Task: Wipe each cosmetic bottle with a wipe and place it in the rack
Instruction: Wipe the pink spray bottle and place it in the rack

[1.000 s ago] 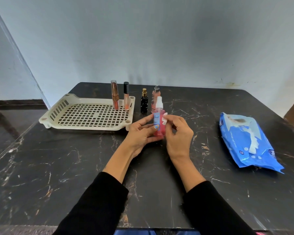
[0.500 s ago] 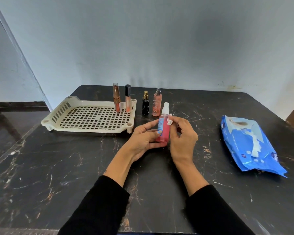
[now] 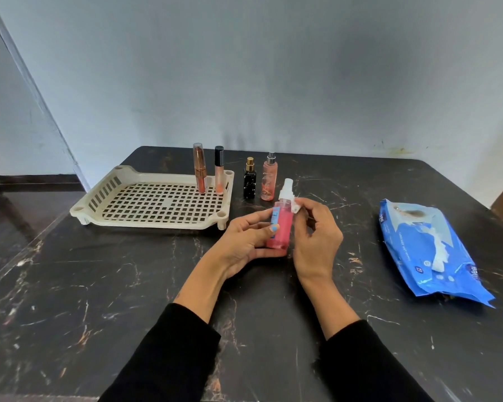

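Note:
My left hand grips a pink spray bottle with a white nozzle and blue label, held upright above the table's middle. My right hand pinches a small white wipe against the bottle's shoulder, just under the nozzle. The cream plastic rack stands at the back left, with a rose-gold lipstick tube and a peach lip gloss upright at its far right corner. A small black bottle and a peach mist bottle stand on the table right of the rack.
A blue pack of wipes lies at the right with a white wipe sticking out of its opening. The black marble table ends at a wall behind and drops off at the left edge.
The wipe in my right hand has slid up the bottle from its body to just under the nozzle. Both hands and the bottle have shifted slightly right in view.

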